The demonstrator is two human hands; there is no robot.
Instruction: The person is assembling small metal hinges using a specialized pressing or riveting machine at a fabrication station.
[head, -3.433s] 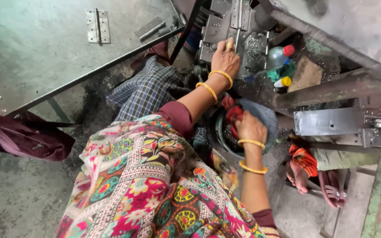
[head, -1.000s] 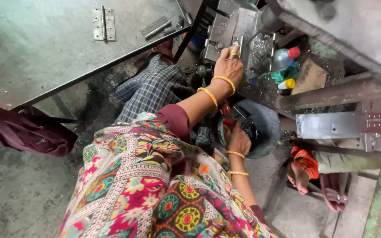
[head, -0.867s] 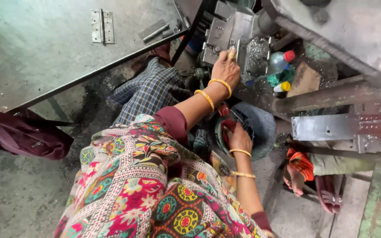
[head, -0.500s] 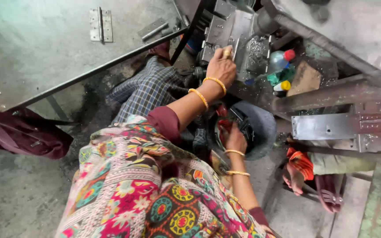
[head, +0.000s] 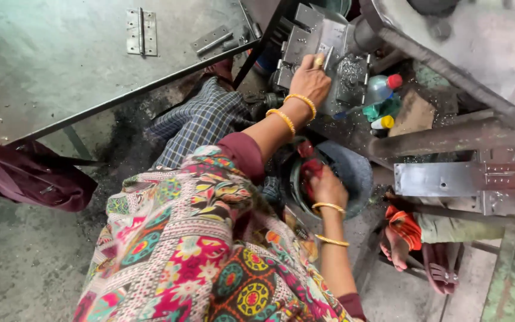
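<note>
Worker at a metal press, both hands busy.
Left hand [head: 311, 80], fingers pressed together, lies flat on the grey steel press block w/ metal plates [head: 323, 48]; right hand [head: 328, 186], curled, grips red cloth-like pieces [head: 308, 170] inside the round dark metal bowl [head: 353, 173] just below. Small clear plastic bottle w/ red cap [head: 382, 88] stands nr the block.

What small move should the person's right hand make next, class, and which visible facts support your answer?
Probably lift a piece out of the dark round bowl toward the metal press fixture. The right hand is down inside the bowl, while the left hand rests on the fixture, as if waiting there. What the right hand grips is hidden.
</note>
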